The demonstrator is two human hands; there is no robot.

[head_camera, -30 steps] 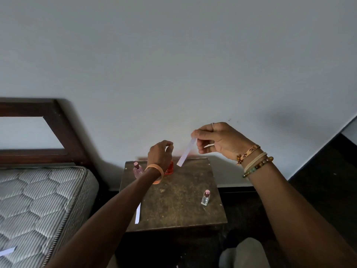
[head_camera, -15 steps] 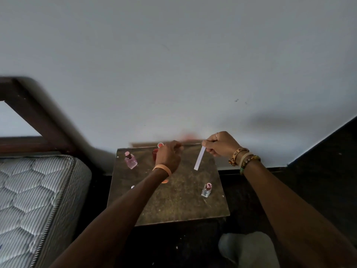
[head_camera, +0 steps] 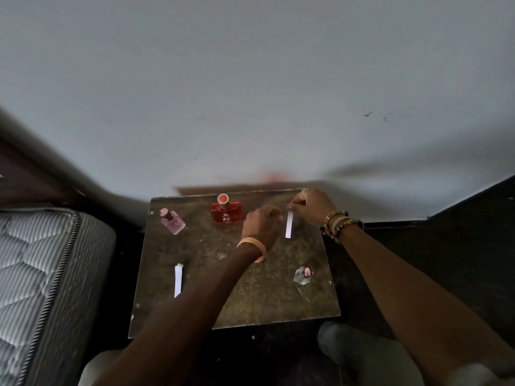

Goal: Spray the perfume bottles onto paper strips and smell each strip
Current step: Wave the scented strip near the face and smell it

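Note:
On the small brown table a red perfume bottle stands at the back, with a pink bottle tilted at the back left. A small clear bottle is at the front right. My left hand hovers just right of the red bottle, fingers curled and holding nothing. At the table's back right, my right hand pinches the top of a white paper strip, which hangs down over the table. A second strip lies flat at the front left.
A mattress on a dark wooden bed frame lies close to the table's left side. A pale wall rises directly behind the table. The floor to the right is dark. My knees are below the table's front edge.
The view tilted down onto the table. The red bottle left my left hand and now stands on the table. My right hand lowered the strip from mid-air toward the table's back right.

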